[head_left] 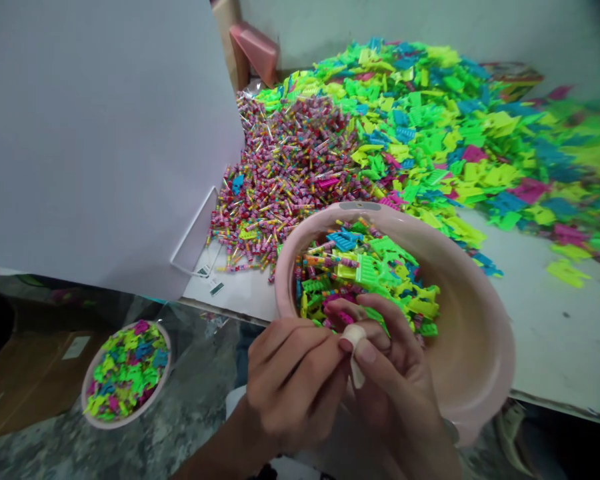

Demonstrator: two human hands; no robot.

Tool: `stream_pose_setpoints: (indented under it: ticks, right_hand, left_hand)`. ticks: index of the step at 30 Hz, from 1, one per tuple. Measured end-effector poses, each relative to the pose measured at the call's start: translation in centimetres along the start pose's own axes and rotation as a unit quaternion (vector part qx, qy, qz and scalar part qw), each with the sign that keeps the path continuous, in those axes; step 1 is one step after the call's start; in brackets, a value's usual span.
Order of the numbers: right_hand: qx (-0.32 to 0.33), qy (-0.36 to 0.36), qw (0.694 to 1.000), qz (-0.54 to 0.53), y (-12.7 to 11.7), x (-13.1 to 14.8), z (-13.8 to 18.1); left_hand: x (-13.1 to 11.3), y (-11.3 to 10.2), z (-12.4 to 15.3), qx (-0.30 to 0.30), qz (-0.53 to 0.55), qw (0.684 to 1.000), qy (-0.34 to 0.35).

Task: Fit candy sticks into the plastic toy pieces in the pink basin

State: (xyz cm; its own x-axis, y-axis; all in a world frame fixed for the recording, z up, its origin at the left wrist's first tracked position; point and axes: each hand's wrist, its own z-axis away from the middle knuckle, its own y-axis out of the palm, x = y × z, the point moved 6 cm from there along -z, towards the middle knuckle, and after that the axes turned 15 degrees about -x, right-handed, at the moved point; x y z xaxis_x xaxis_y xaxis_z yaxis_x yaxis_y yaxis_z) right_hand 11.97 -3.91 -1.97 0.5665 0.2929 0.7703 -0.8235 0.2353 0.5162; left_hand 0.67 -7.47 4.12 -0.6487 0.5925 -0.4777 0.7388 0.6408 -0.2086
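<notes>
Both of my hands meet low in the middle of the view, in front of a pink basin [473, 347]. My left hand [293, 383] is closed, its fingers pinching a small pale piece [356, 355]. My right hand [397, 380] is also curled, thumb and fingers pressed on the same pale piece from the right. Inside the basin lie several neon green, yellow and blue plastic parts [375, 267] mixed with small striped tubes.
On the white table [555, 320] lies a heap of small multicoloured tubes [290, 167] and a wide spread of neon plastic parts [455, 113]. A large white panel [95, 133] stands at left. On the floor sits a second bowl [126, 373] filled with coloured parts.
</notes>
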Motion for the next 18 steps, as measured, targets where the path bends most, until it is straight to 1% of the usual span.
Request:
stream_pose_setpoints:
  ticks: [4, 6, 8, 12, 14, 16, 18]
  right_hand:
    - [0.043, -0.06, 0.997, 0.031, 0.0, -0.2, -0.7]
    - [0.035, -0.088, 0.995, 0.032, -0.1, -0.1, -1.1]
    - [0.013, -0.102, 0.994, 0.032, -0.3, -0.1, -1.4]
    - [-0.011, -0.079, 0.996, 0.033, -0.4, -0.2, -1.8]
    - [-0.04, -0.083, 0.995, 0.041, -0.7, -0.1, -1.8]
    - [-0.068, -0.12, 0.988, 0.067, -0.9, 0.3, -1.5]
    - [-0.076, -0.165, 0.978, 0.1, -0.9, 0.6, -1.0]
  left_hand:
    - [0.5, 0.1, 0.4, 0.013, 0.015, 1.0, -0.02]
    - [0.6, 0.1, 0.5, 0.028, 0.009, 0.999, -0.029]
    - [0.6, 0.2, 0.4, 0.045, -0.005, 0.998, -0.035]
    - [0.6, 0.3, 0.1, 0.068, -0.022, 0.996, -0.05]
    - [0.7, 0.3, -0.1, 0.072, -0.008, 0.994, -0.076]
    - [0.9, 0.4, -0.2, 0.071, 0.024, 0.99, -0.122]
    - [1.4, 0.4, 0.0, 0.07, 0.057, 0.979, -0.185]
